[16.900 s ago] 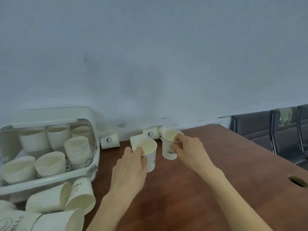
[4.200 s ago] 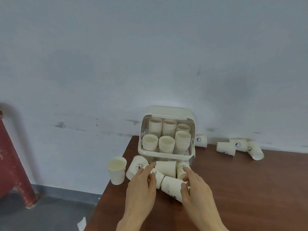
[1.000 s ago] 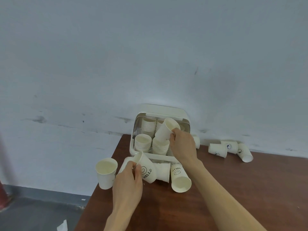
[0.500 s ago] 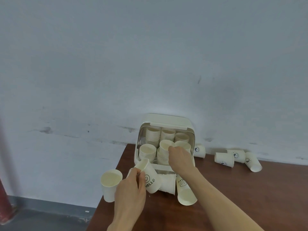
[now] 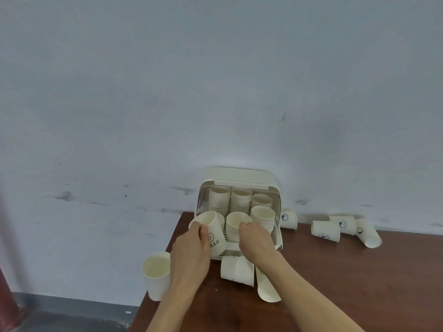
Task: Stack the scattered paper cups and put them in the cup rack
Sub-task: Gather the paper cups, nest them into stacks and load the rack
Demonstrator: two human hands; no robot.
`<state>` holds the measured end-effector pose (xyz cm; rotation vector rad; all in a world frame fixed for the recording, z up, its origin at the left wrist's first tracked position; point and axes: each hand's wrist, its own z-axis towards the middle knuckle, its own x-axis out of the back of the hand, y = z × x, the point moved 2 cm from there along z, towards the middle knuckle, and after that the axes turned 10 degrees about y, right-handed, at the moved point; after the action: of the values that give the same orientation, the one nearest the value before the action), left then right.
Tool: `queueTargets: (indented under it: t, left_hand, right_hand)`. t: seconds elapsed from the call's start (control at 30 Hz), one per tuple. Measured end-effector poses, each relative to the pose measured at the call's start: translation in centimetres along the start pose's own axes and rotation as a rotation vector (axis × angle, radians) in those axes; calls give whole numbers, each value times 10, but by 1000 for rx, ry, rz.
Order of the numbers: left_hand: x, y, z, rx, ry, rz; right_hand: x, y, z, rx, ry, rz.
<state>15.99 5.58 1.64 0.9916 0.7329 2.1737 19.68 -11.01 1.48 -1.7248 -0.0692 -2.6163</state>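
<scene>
Seen from above at a dark reddish-brown wooden counter (image 5: pixel 347 283) set against a pale blue-grey painted wall (image 5: pixel 215 80). At the counter's back edge, a cream plastic cup rack with a raised lid (image 5: pixel 239 174), filled with six stacks of nested white paper cups (image 5: pixel 262 215) in two rows. Left hand (image 5: pixel 189 255) curled round a tilted white paper cup printed "HELLO" (image 5: pixel 214 232), gripped near the rim and held at the rack's front left corner, in front of the front-left stack. Right hand (image 5: pixel 255 243) at the front middle stack, fingertips on or just beside its top rim; grip on the stack not clear from this angle, fingers loosely bent. Between the two forearms, just before the rack, two white paper cups lying on their sides (image 5: pixel 237 270), partly hidden by the right wrist. At the counter's left edge, one upright empty white paper cup (image 5: pixel 155 275), partly behind the left wrist. To the right, along the wall, four more white printed cups tipped over (image 5: pixel 326 231), the nearest touching the rack's side, the other three clustered well apart from it. Far left, a blurred dark red post (image 5: pixel 4 271) over a grey floor (image 5: pixel 60 317).
</scene>
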Motion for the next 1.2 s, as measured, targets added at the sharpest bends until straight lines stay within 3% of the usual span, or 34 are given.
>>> queueTargets:
  t: [0.4, 0.6, 1.2]
  left_hand:
    - [-42, 13, 54, -123, -64, 85]
    - [-53, -1, 56, -53, -101, 234]
    - [-73, -19, 52, 38, -174, 341]
  right_hand:
    - [-9, -2, -5, -44, 45, 52]
    - [-11, -3, -6, -39, 56, 49]
    - [-9, -5, -11, -49, 44, 48]
